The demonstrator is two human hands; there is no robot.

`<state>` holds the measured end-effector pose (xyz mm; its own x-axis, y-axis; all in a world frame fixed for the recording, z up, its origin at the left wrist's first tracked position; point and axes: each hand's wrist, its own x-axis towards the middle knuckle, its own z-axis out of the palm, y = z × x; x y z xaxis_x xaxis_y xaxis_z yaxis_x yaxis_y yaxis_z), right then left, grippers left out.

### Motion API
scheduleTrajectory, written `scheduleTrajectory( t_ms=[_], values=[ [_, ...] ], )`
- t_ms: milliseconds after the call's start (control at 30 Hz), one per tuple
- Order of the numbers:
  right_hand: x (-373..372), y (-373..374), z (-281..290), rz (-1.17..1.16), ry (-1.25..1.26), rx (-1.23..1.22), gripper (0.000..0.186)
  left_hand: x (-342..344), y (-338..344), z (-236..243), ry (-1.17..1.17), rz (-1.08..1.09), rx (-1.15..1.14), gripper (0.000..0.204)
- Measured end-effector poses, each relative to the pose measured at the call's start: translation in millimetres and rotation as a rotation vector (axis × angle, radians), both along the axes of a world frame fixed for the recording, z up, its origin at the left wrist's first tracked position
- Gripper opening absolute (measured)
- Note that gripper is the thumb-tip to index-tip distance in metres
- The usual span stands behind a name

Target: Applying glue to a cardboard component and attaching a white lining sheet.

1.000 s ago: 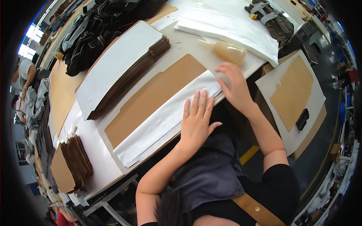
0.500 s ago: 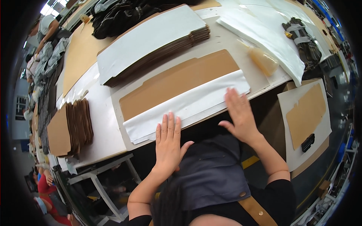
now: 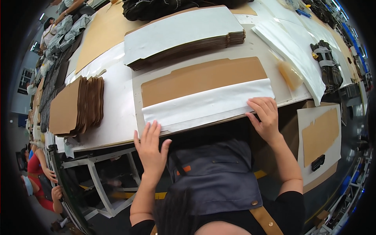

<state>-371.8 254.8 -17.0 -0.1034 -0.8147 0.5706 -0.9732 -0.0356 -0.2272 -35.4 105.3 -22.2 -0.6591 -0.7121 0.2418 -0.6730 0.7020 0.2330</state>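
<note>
A brown card panel lies flat on the table in front of me. White sheet material is folded across its near half, and a thin edge strip shows along the front. At the sheet's near left corner, my left hand has its fingertips on the edge, fingers spread and thumb out. My right hand rests at the near right corner, fingers bent over the white sheet and thumb apart from them. Neither hand visibly grips anything.
Behind the panel stands a stack of white-topped brown panels. Smaller brown pieces stand bundled at left. To the right are a yellowish glue bag, folded white sheets and a dark tied bundle. Co-workers are at far left.
My left hand has slid left along the front edge to the left corner. The right hand has come down to the right corner, its fingers now bent. The view has shifted.
</note>
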Motion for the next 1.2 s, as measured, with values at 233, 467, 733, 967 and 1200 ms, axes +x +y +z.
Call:
scheduleTrajectory(
  t_ms=[233,467,733,967,1200],
  values=[
    [-16.0,-39.4,15.4,0.251,0.236,0.233,0.021,-15.5,-25.1,19.5,0.104,-0.104,-0.075,0.042],
    [-31.9,-73.6,27.0,0.159,0.069,0.096,0.018,-36.6,-53.5,20.7,0.118,-0.157,-0.102,0.03],
    [-60.9,-117.6,17.8,0.094,-0.078,0.03,0.01,-57.4,-126.0,11.0,0.234,-0.078,-0.137,0.011],
    [-66.6,-131.8,-2.8,0.089,-0.057,0.088,0.011,-65.6,-152.2,-3.2,0.205,-0.044,-0.022,0.015],
    [-63.8,-137.3,-1.8,0.072,0.005,0.095,0.014,-72.0,-155.1,-7.5,0.203,-0.023,-0.147,0.016]
  ],
)
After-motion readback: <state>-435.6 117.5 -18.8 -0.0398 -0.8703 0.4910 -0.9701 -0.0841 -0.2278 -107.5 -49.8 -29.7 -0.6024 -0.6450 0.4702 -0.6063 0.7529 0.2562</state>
